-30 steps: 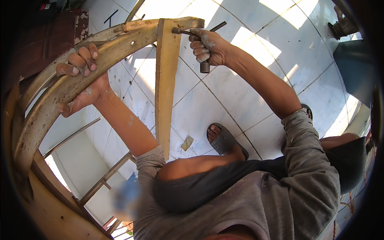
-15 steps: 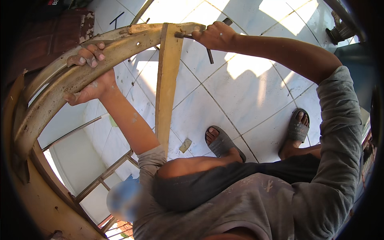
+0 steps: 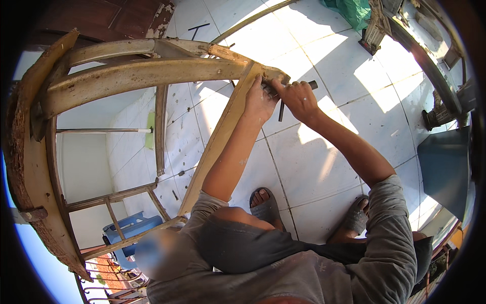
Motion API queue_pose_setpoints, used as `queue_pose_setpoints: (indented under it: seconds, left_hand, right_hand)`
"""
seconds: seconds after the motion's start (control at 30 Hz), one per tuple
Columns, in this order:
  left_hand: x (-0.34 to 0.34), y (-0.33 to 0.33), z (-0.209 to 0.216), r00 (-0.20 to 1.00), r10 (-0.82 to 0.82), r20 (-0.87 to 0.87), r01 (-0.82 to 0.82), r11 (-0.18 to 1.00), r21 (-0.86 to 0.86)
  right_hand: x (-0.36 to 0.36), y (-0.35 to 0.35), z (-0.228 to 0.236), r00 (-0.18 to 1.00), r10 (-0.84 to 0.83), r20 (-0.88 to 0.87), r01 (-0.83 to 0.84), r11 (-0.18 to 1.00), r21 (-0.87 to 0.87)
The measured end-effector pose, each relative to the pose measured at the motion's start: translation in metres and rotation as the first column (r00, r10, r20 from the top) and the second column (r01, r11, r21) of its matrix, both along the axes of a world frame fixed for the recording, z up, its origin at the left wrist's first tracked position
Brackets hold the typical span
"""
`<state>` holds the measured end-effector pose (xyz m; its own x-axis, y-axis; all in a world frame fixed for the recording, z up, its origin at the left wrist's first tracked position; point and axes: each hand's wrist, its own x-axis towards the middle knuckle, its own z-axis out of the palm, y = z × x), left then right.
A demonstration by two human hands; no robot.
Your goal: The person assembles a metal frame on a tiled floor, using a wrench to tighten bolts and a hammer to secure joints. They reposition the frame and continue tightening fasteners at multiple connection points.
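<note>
A curved wooden frame (image 3: 152,71) arches across the left and top of the head view. From its right end a long, flat wooden brace (image 3: 212,137) slants toward my lap. My left hand (image 3: 260,101) is closed at the joint of the two, thumb against the wood, fingers curled underneath; what they pinch is hidden. Just right of it, my right hand (image 3: 298,101) is wrapped around a dark metal T-handled tool (image 3: 281,111). One thick end of the tool sticks out to the right and a thin rod points down. Its tip at the joint is covered by my fingers.
Another T-shaped metal tool (image 3: 197,30) lies on the white tiled floor (image 3: 324,162) behind the frame. A blue plastic stool (image 3: 134,228) stands at lower left. Further metal and wooden parts (image 3: 440,86) and a dark panel (image 3: 445,167) are at right.
My left hand has let go of the curved beam and moved right to the joint, beside my right hand. The view has shifted, and the right hand with the tool appears lower.
</note>
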<state>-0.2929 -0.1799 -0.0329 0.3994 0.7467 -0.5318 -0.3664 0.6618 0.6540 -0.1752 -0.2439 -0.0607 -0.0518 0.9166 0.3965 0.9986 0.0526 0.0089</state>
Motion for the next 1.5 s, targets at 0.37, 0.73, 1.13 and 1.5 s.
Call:
queue_pose_setpoints:
  seconds: [0.37, 0.73, 1.13, 1.5]
  left_hand:
    - [0.009, 0.006, -0.009, 0.976, 0.16, 0.145, -0.152, 0.986, -0.063]
    - [-0.046, 0.0, 0.028, 0.77, -0.08, -0.634, 0.379, 0.855, 0.353]
    - [-0.11, 0.055, 0.09, 0.782, 0.622, -0.043, -0.208, 0.327, 0.922]
    - [-0.104, 0.053, 0.103, 0.736, 0.659, -0.155, -0.184, 0.416, 0.891]
  right_hand:
    - [-0.003, -0.051, -0.009, -0.786, -0.326, -0.526, -0.262, 0.945, -0.195]
    - [-0.047, -0.002, -0.031, -0.931, -0.365, -0.007, -0.363, 0.924, 0.122]
    - [-0.039, 0.051, -0.007, -0.834, -0.474, -0.282, -0.45, 0.881, -0.147]
    - [-0.034, 0.06, -0.029, -0.483, -0.345, -0.805, -0.278, 0.932, -0.232]
